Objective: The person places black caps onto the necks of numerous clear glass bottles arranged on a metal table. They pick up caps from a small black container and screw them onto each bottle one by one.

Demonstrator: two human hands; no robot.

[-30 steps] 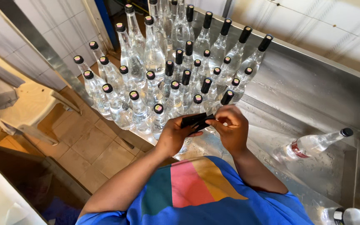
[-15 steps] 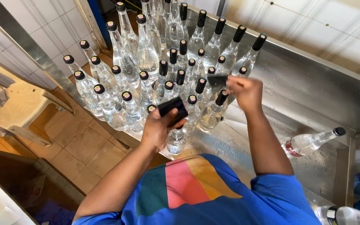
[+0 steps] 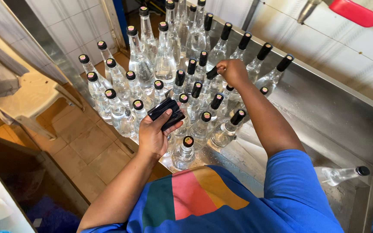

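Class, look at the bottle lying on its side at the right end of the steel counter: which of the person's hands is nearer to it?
Right. The right hand is over the standing bottles, up and left of the lying bottle; the left hand, holding black sleeves, is farther left.

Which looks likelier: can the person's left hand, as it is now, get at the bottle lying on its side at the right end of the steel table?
Probably not. The left hand holds a stack of black sleeves, and the lying bottle is beyond the person's right arm.
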